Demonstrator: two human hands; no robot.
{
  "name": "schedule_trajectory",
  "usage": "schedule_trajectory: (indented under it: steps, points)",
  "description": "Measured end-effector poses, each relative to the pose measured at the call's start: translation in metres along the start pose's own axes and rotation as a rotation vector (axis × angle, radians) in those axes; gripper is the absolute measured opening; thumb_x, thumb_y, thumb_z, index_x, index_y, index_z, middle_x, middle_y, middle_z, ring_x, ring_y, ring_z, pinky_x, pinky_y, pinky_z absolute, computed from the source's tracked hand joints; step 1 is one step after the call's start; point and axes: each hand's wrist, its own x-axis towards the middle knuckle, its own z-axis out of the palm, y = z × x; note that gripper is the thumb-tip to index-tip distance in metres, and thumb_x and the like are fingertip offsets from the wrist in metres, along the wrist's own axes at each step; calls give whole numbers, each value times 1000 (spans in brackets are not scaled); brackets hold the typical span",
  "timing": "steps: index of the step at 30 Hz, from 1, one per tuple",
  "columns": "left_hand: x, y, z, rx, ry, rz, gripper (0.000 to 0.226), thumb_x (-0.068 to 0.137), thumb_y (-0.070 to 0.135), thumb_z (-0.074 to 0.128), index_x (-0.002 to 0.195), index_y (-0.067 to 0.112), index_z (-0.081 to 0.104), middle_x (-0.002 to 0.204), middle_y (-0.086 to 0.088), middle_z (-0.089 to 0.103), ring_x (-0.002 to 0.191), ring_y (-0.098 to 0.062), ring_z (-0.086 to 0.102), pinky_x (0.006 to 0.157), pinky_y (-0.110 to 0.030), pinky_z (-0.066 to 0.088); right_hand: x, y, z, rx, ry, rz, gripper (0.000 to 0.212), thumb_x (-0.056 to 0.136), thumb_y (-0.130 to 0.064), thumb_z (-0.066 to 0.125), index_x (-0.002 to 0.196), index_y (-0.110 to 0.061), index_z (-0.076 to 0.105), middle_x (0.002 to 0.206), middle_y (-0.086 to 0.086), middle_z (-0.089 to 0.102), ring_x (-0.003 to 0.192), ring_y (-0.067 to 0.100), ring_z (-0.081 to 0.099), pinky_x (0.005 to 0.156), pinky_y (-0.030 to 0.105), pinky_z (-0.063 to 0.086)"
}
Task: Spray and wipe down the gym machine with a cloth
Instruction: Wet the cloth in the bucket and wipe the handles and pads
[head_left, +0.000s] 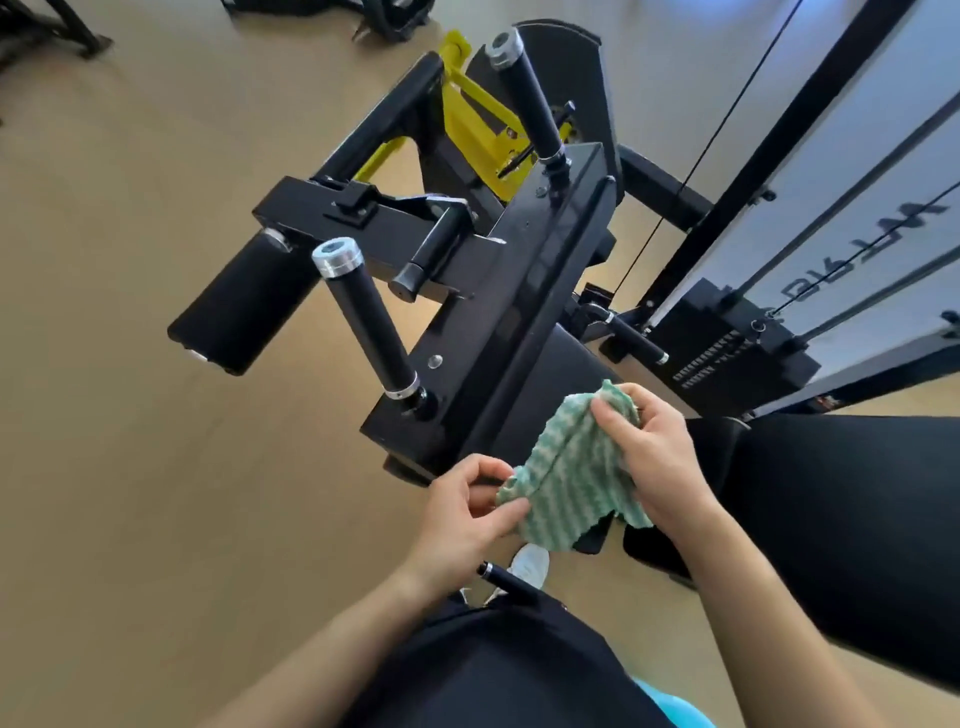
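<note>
A green and white striped cloth (571, 483) hangs between my two hands, just in front of the black gym machine (519, 291). My left hand (467, 514) pinches the cloth's lower left corner between thumb and fingers. My right hand (649, 452) grips the cloth's upper right part, fingers curled into the fabric. The machine has two black grip handles with silver end caps, the near handle (363, 317) and the far handle (527, 98), rising from a black beam. No spray bottle is in view.
A black roller pad (234, 306) sticks out at the machine's left. Yellow frame parts (478, 119) sit behind the beam. The weight stack (727, 353) with cables and rails stands at the right. A black padded seat (831, 519) lies to my right. Wooden floor (156, 467) spreads left.
</note>
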Motion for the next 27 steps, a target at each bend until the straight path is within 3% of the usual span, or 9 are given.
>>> schedule_trajectory:
  steps: [4,8,12,14,16,18,21,27]
  points:
    - [-21,-10,-15,105,150,164,19,84,8,84,87,21,70,81,4,77,73,-20,73,66,-34,58,6,3,23,-179,-12,-175,6,98,-9,67,95,-13,71,93,12,70,80,14,64,74,31,56]
    - [-22,-19,-29,123,363,245,21,83,13,84,83,25,67,78,13,72,66,-9,67,64,-19,52,18,13,53,-267,122,-267,6,95,-14,72,100,-17,70,97,7,69,81,21,63,73,36,58]
    - [-13,-30,-36,109,494,137,22,82,35,83,77,29,62,70,15,70,60,-6,64,61,-20,49,19,28,95,-140,291,-53,26,92,-32,76,105,-20,57,106,10,61,89,19,65,82,45,61]
    - [-11,-32,-38,140,509,142,26,79,44,82,74,30,61,68,14,69,59,-9,65,60,-26,51,9,34,112,8,264,74,35,92,-47,71,109,-23,53,109,4,63,99,19,66,89,48,60]
    - [-9,-33,-42,158,511,162,28,79,42,84,71,30,60,67,14,68,59,-10,63,60,-29,52,-7,35,127,103,183,108,48,92,-55,64,126,-26,47,121,0,63,110,17,65,94,38,56]
    - [-7,-35,-47,175,495,194,29,79,43,86,72,30,61,66,14,66,56,-10,59,58,-30,50,-22,37,141,157,85,125,70,92,-59,54,150,-32,27,140,-5,56,125,11,59,106,35,49]
    - [-7,-39,-54,200,439,246,26,79,56,73,78,31,66,67,13,67,55,-10,57,58,-30,49,-31,39,162,170,63,148,91,86,-69,46,160,-45,-1,159,-9,37,141,11,45,120,39,37]
    - [-7,-41,-63,221,327,398,17,88,40,69,89,24,75,77,12,72,64,-14,66,59,-36,53,-19,39,180,239,284,122,92,81,-82,56,158,-52,14,143,-13,53,129,11,57,114,44,45]
